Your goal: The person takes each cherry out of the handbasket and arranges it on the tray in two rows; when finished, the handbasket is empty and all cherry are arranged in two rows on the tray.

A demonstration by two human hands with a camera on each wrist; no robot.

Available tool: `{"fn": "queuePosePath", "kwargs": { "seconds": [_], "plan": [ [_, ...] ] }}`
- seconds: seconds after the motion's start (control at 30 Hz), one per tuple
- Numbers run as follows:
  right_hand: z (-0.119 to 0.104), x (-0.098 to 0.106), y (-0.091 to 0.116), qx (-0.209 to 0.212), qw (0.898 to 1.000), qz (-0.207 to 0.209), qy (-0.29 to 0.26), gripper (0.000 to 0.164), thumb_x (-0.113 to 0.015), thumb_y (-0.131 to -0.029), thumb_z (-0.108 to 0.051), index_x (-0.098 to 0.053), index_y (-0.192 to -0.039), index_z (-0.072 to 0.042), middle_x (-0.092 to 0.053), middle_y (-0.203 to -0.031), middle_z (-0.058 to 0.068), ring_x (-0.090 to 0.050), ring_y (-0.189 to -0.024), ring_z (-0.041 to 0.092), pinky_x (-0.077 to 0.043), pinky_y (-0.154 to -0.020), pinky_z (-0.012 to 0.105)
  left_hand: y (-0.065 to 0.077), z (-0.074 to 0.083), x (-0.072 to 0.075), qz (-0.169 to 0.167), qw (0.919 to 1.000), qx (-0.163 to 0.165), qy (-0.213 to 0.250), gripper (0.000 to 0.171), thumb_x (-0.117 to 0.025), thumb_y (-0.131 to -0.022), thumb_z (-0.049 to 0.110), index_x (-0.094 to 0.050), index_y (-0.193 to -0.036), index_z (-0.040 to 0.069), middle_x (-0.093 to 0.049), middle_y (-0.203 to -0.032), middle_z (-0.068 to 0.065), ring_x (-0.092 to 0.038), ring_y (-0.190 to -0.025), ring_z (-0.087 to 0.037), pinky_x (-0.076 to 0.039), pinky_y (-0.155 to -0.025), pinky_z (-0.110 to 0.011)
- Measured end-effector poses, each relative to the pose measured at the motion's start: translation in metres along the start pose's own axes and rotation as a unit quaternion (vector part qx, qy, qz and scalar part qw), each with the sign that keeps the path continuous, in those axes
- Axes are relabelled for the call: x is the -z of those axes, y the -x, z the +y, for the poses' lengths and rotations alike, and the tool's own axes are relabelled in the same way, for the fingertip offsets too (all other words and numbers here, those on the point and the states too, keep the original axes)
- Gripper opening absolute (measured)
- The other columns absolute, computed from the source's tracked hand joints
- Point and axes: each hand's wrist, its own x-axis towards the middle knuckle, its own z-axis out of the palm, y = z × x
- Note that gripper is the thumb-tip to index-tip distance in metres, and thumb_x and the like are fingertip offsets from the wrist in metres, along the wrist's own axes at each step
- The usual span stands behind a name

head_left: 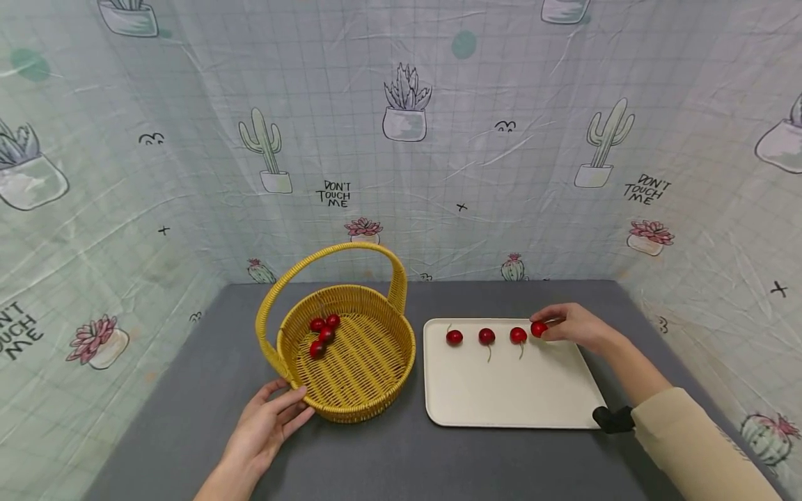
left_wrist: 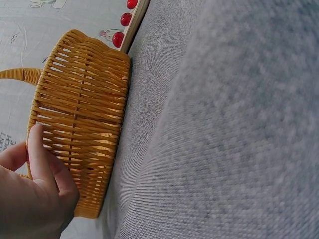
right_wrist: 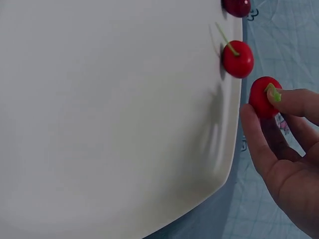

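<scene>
My right hand [head_left: 579,327] pinches a red cherry [right_wrist: 263,94] between thumb and fingers, over the far right part of a cream tray [head_left: 501,400]. A short green stem bit shows by the thumb in the right wrist view. Three cherries lie in a row along the tray's far side: one on the left [head_left: 454,337], a dark one [head_left: 486,336] and one with its stem toward me [head_left: 518,335]. My left hand [head_left: 266,424] holds the near left rim of a yellow wicker basket [left_wrist: 82,104], fingers against its outer wall. Several dark red cherries [head_left: 318,349] sit inside, on the left.
The basket's tall arched handle [head_left: 338,247] rises over its left and far side. Both containers stand on a grey tabletop [head_left: 401,463], basket left of tray with a narrow gap. A printed cloth [head_left: 464,139] hangs behind and at both sides.
</scene>
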Motion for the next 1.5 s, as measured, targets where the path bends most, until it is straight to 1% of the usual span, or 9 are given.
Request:
{"fn": "queuePosePath", "kwargs": {
  "seconds": [0.13, 0.23, 0.37, 0.53, 0.73, 0.97, 1.2, 1.33, 1.5],
  "plan": [
    [0.006, 0.004, 0.001, -0.008, 1.0, 0.004, 0.007, 0.045, -0.068, -0.093, 0.004, -0.054, -0.134, 0.017, -0.057, -0.13, 0.031, -0.064, -0.103, 0.025, -0.06, -0.087, 0.041, 0.0, 0.0, 0.0, 0.0, 1.0, 0.001, 0.0, 0.042, -0.066, -0.102, 0.006, -0.033, -0.128, 0.01, -0.06, -0.118, -0.011, -0.069, -0.1, -0.019, -0.06, -0.091, -0.035],
    [0.011, 0.007, 0.0, -0.014, 1.0, 0.013, 0.019, 0.045, -0.068, -0.091, 0.004, -0.055, -0.133, 0.017, -0.058, -0.127, 0.031, -0.063, -0.102, 0.026, -0.06, -0.084, 0.04, 0.0, 0.0, 0.0, 0.001, 1.0, 0.002, 0.0, 0.042, -0.065, -0.102, 0.006, -0.032, -0.128, 0.009, -0.06, -0.119, -0.011, -0.069, -0.1, -0.019, -0.06, -0.092, -0.035],
    [0.015, 0.008, -0.001, -0.02, 0.998, 0.026, 0.044, 0.044, -0.07, -0.09, 0.004, -0.058, -0.131, 0.015, -0.061, -0.124, 0.028, -0.061, -0.101, 0.025, -0.06, -0.08, 0.037, 0.0, -0.001, 0.001, 0.001, 1.0, 0.004, 0.002, 0.042, -0.064, -0.103, 0.005, -0.032, -0.129, 0.01, -0.06, -0.119, -0.011, -0.069, -0.1, -0.019, -0.06, -0.092, -0.035],
    [0.017, 0.01, -0.003, -0.017, 0.997, 0.034, 0.072, 0.04, -0.071, -0.089, 0.005, -0.062, -0.127, 0.014, -0.062, -0.121, 0.027, -0.06, -0.101, 0.028, -0.058, -0.078, 0.035, -0.001, 0.0, 0.001, -0.002, 1.0, 0.003, 0.004, 0.044, -0.066, -0.102, 0.006, -0.032, -0.129, 0.009, -0.06, -0.119, -0.011, -0.069, -0.099, -0.019, -0.06, -0.092, -0.035],
    [0.02, 0.007, -0.006, -0.018, 0.995, 0.048, 0.09, 0.037, -0.073, -0.087, 0.006, -0.065, -0.123, 0.012, -0.063, -0.118, 0.025, -0.059, -0.101, 0.032, -0.057, -0.076, 0.034, -0.001, -0.002, 0.0, 0.002, 1.0, 0.007, 0.005, 0.04, -0.063, -0.103, 0.005, -0.032, -0.128, 0.01, -0.061, -0.117, -0.011, -0.069, -0.097, -0.018, -0.06, -0.091, -0.034],
    [0.024, 0.004, -0.007, -0.021, 0.993, 0.055, 0.099, 0.035, -0.074, -0.088, 0.005, -0.066, -0.122, 0.01, -0.064, -0.117, 0.023, -0.059, -0.102, 0.032, -0.056, -0.077, 0.034, -0.001, -0.002, 0.0, 0.002, 1.0, 0.005, 0.002, 0.038, -0.062, -0.104, 0.005, -0.033, -0.127, 0.009, -0.061, -0.115, -0.01, -0.068, -0.094, -0.017, -0.06, -0.091, -0.034],
    [0.018, 0.005, -0.006, -0.02, 0.994, 0.052, 0.091, 0.037, -0.074, -0.086, 0.007, -0.064, -0.122, 0.011, -0.063, -0.115, 0.023, -0.059, -0.101, 0.033, -0.057, -0.075, 0.035, -0.001, -0.001, 0.0, -0.001, 1.0, 0.004, 0.001, 0.038, -0.063, -0.104, 0.005, -0.033, -0.127, 0.009, -0.061, -0.116, -0.01, -0.069, -0.096, -0.018, -0.06, -0.091, -0.034],
    [0.013, 0.008, -0.004, -0.019, 0.995, 0.046, 0.086, 0.041, -0.074, -0.086, 0.008, -0.062, -0.125, 0.013, -0.061, -0.12, 0.027, -0.059, -0.105, 0.038, -0.058, -0.077, 0.037, -0.001, -0.001, 0.001, -0.002, 1.0, 0.003, 0.003, 0.039, -0.063, -0.103, 0.006, -0.033, -0.127, 0.01, -0.061, -0.116, -0.01, -0.069, -0.097, -0.018, -0.06, -0.091, -0.034],
    [0.002, 0.014, -0.003, -0.023, 0.993, 0.038, 0.106, 0.044, -0.07, -0.088, 0.007, -0.058, -0.13, 0.012, -0.055, -0.13, 0.031, -0.055, -0.116, 0.044, -0.058, -0.09, 0.049, -0.001, -0.002, 0.001, -0.002, 1.0, 0.001, 0.005, 0.045, -0.067, -0.101, 0.006, -0.033, -0.131, 0.009, -0.06, -0.119, -0.011, -0.069, -0.099, -0.018, -0.06, -0.092, -0.034]
  ]
}}
